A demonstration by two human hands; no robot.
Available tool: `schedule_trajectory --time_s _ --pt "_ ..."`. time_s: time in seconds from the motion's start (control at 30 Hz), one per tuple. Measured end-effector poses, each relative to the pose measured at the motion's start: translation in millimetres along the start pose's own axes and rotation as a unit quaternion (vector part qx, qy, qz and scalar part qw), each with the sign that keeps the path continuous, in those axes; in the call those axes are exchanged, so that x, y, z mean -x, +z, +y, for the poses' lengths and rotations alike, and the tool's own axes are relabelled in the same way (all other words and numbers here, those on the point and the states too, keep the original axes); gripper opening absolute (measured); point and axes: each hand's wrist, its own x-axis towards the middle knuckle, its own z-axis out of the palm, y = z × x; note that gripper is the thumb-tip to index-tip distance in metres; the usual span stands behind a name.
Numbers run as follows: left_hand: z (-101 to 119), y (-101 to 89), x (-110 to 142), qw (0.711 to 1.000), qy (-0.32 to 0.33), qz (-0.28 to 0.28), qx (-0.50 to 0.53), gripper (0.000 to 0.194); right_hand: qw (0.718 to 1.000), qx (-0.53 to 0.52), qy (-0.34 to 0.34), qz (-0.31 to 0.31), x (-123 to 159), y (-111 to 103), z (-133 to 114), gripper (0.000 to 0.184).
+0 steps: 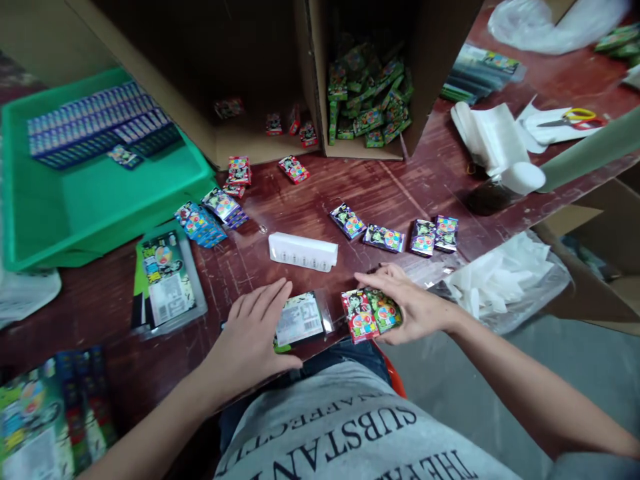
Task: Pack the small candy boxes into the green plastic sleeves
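My left hand [257, 325] lies flat with its fingers stretched over the left part of a clear plastic packet [301, 319] with a printed card and barcode label. This packet rests at the table's near edge. In my right hand [411, 303] are two small card boxes side by side, a red one [360, 315] and a green one [384, 312], held just right of the packet. Beyond my hands lies a white paper strip [303, 252] with a row of barcodes. Several small purple boxes [384, 238] lie to its right.
A green tray [200, 183] of stacked boxes stands at left. Cardboard cartons at the back hold green boxes [370, 120] and red boxes [273, 124]. Packet stacks [167, 280] lie left. Scissors [575, 120], a jar [500, 187] and a bag of white paper scraps [500, 273] are right.
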Motion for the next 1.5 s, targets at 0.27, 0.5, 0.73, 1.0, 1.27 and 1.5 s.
schedule_trajectory --time_s 0.27,0.5,0.73,1.0,1.27,1.5 --pt "-19.7 16.8 11.8 0.997 0.006 -0.011 0.073 0.088 0.997 0.055 -0.037 -0.051 -50.0 15.1 -6.1 0.107" --pt "-20.4 20.1 21.4 0.997 -0.030 0.034 0.062 0.085 0.992 0.124 0.004 0.019 -43.6 9.4 -14.2 0.097" --pt "-10.1 18.4 26.3 0.994 -0.046 0.068 0.077 0.086 0.966 0.214 0.057 0.135 -29.5 25.1 -44.1 0.079" --pt "-5.4 16.1 21.0 0.993 0.005 0.029 0.112 0.085 0.997 0.080 -0.011 -0.019 -27.2 19.4 -40.2 0.094" --pt "-6.9 25.2 21.8 0.996 -0.028 0.044 0.077 0.084 0.997 0.067 -0.017 -0.046 -28.8 25.1 -20.7 0.125" --pt "-4.3 30.2 17.1 0.996 -0.040 0.033 0.076 0.083 0.997 0.067 -0.007 -0.038 -28.1 17.3 -2.1 0.070"
